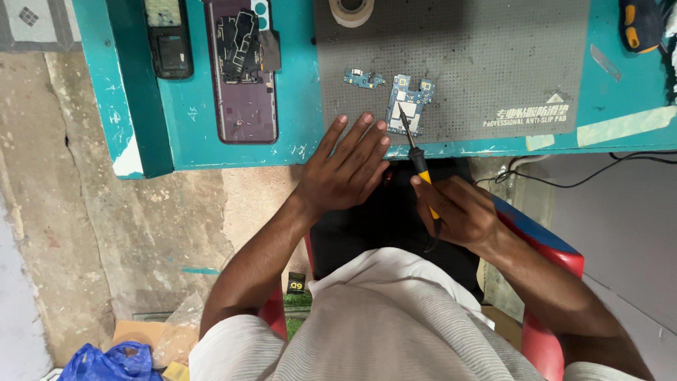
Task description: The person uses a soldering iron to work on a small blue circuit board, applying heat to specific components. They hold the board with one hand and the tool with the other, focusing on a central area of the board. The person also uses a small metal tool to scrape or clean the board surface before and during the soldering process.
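My right hand (pixel 457 212) grips a yellow and black screwdriver (pixel 417 161), its thin tip resting on a blue phone circuit board (pixel 409 106) that lies on the grey anti-slip mat (pixel 479 63). My left hand (pixel 347 166) is flat and empty, fingers spread, with the fingertips touching the teal table edge just left of the board. A smaller blue board piece (pixel 364 78) lies to the left of the main board.
An opened purple phone body (pixel 243 70) and a black phone frame (pixel 168 39) lie on the teal table (pixel 190 134). A tape roll (pixel 352 10) sits at the back, a yellow-black tool (pixel 640 25) far right. I sit on a red chair (pixel 546 247); cables hang right.
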